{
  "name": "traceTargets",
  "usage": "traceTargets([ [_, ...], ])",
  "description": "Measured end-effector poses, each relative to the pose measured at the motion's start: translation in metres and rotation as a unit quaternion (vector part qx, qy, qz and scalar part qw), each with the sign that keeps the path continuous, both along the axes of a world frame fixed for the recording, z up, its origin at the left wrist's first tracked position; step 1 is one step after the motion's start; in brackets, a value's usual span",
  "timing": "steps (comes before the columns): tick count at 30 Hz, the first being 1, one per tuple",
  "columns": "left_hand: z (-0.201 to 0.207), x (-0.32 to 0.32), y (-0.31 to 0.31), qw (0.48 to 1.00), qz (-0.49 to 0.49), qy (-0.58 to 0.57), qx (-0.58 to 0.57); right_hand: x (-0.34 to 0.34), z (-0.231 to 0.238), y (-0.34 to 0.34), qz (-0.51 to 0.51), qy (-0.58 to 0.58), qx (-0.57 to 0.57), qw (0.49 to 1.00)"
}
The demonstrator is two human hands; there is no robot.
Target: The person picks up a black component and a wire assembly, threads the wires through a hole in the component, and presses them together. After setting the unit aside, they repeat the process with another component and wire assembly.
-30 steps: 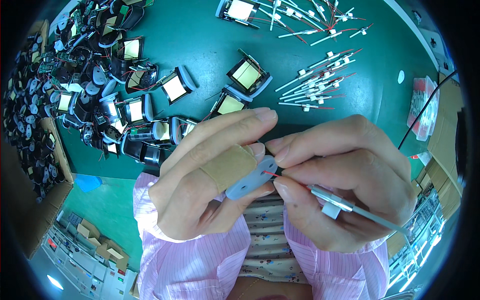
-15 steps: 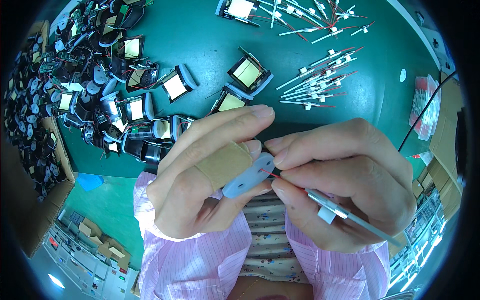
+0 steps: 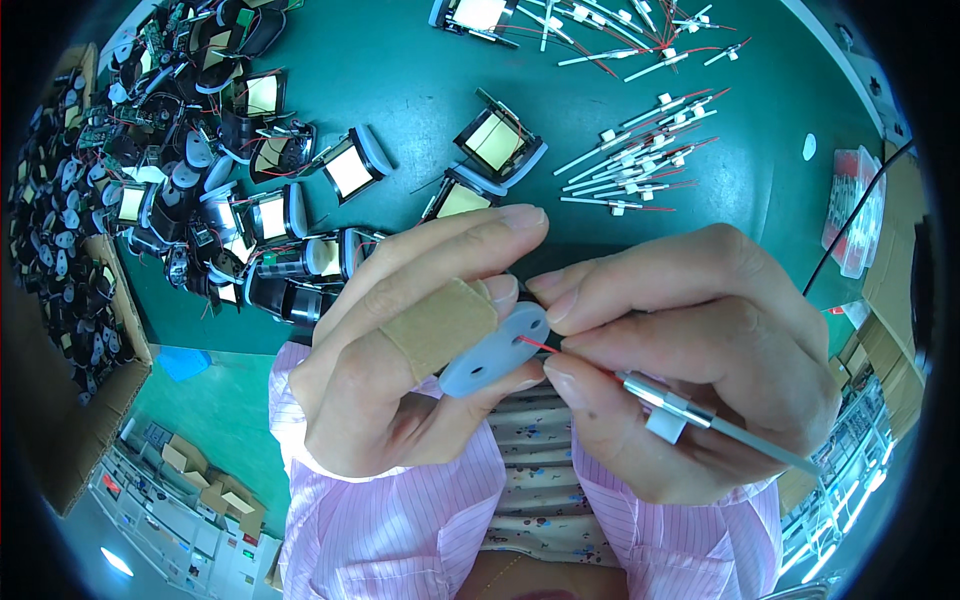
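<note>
Between the thumb and fingers of my left hand [image 3: 400,350] is a pale blue-grey oval plastic piece [image 3: 492,352] with small holes, held tilted. A tan bandage [image 3: 440,325] wraps one of that hand's fingers. My right hand [image 3: 700,360] is closed on a thin red wire [image 3: 538,345], its fingertips close to the oval piece. The wire's end meets the piece at its middle hole; how deep it goes is hidden. From the wire's other end, a metal-sleeved rod [image 3: 675,405] with a white tag lies across my right palm, pointing to the lower right.
Similar tagged rods with red wires [image 3: 640,155] lie in bunches at the back right. Black housings with pale panels [image 3: 350,170] crowd the table's left, beside a full cardboard box [image 3: 125,330]. A clear plastic box [image 3: 855,215] and a black cable [image 3: 845,225] are at right.
The rod in my right hand has shifted slightly right and down, with more red wire showing by its sleeve. My left hand and the oval piece have moved slightly left.
</note>
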State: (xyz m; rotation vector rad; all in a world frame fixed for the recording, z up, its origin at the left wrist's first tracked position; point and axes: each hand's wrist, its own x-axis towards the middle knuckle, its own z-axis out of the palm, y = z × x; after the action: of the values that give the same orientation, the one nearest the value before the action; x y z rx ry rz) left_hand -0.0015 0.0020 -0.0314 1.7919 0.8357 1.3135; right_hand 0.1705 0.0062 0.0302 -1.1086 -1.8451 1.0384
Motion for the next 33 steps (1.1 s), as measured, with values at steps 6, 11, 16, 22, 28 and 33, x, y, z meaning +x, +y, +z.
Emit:
traceTargets([
  [6, 0.001, -0.002, 0.004, 0.999, -0.014, 0.024, 0.016, 0.002, 0.007, 0.005, 0.020, -0.046, 0.014, 0.999],
  [11, 0.002, -0.005, 0.003, 0.999, -0.025, 0.024, 0.005, 0.003, 0.007, 0.010, 0.043, -0.043, 0.015, 0.998],
  [16, 0.001, -0.003, 0.002, 1.000, -0.025, 0.017, 0.003, 0.005, 0.007, 0.010, 0.050, -0.057, 0.033, 0.997],
  [22, 0.000, -0.004, 0.004, 0.999, -0.027, 0.035, 0.021, 0.001, 0.007, 0.007, 0.039, -0.057, 0.027, 0.997],
  [28, 0.002, -0.007, 0.007, 0.997, -0.031, 0.069, 0.034, -0.001, -0.003, 0.000, 0.013, -0.040, 0.033, 0.999],
  [33, 0.002, -0.009, 0.007, 0.996, -0.050, 0.068, 0.038, 0.002, -0.021, -0.009, -0.050, 0.082, 0.040, 0.995],
])
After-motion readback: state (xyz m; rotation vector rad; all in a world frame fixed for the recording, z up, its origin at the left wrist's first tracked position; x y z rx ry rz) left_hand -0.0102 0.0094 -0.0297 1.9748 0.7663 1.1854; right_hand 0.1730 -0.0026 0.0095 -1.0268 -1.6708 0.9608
